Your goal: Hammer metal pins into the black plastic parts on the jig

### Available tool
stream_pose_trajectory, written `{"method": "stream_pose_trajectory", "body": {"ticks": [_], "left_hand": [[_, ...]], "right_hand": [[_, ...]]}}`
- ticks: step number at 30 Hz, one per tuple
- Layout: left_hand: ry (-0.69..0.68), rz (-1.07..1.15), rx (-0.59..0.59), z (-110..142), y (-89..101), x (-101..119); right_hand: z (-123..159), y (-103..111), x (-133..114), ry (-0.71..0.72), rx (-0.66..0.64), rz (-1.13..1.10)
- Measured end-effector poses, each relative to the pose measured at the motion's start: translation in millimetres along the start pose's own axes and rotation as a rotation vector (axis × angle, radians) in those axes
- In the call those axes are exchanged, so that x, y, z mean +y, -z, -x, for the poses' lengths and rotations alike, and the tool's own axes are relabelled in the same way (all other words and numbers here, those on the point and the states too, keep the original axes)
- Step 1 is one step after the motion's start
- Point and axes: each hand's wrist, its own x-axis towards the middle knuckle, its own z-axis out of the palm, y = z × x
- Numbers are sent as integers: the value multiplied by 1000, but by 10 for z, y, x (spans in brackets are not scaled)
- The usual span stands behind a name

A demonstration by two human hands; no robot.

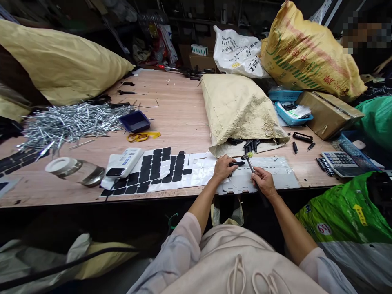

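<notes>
My left hand [223,168] is closed on a slim, glossy black rod-like part [238,163], the fingertips at its near end. My right hand [265,182] is wrapped around the dark handle of a small hammer with a bright metal shaft [250,165] and a yellow-green patch on its head. I can't tell from up here whether that head touches the part or only hangs over it.

I judge the part light and stiff, probably smooth enough to roll or slip, so I would pinch its end firmly and leave the fingers well behind the head. (Its material is a guess; plastic would mark or crack sooner than metal.) The hammer looks top-heavy, and I would take it low on the handle, where the wrist can steer it.

The part sits over a flat grey board [277,175] by the table's front edge. Just beyond, more black parts [251,145] spill from the mouth of a beige woven sack [239,98]; left of the board lies a white sheet with rounded black pads [149,167].
</notes>
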Motion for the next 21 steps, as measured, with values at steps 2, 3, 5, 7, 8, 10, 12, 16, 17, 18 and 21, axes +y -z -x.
{"method": "stream_pose_trajectory", "body": {"ticks": [2, 3, 5, 7, 8, 10, 12, 16, 17, 18, 21], "left_hand": [[-3, 4, -1, -3, -11, -7], [-5, 8, -1, -5, -17, -12], [-6, 15, -4, -9, -26, -23], [1, 14, -7, -12, -29, -27], [6, 12, -9, -12, -28, -26], [11, 6, -14, -11, -24, -20], [12, 3, -17, -9, -20, -12], [13, 8, -12, -13, -19, -7], [15, 8, -10, -14, -17, -6], [17, 7, -9, -13, -15, -4], [25, 3, -10, -2, -1, 8]], "right_hand": [[24, 18, -68, 17, 20, 3], [34, 27, -101, 27, 28, 4], [47, 38, -143, 39, 32, 13], [50, 38, -144, 30, 7, 35], [50, 34, -131, 15, -12, 47], [49, 23, -98, -15, -38, 56], [49, 11, -77, -16, -32, 47], [48, -23, -90, 31, -36, 33], [47, -36, -94, 32, -56, 36], [44, -49, -94, 27, -78, 43], [32, -81, -70, -9, -120, 46]]}}
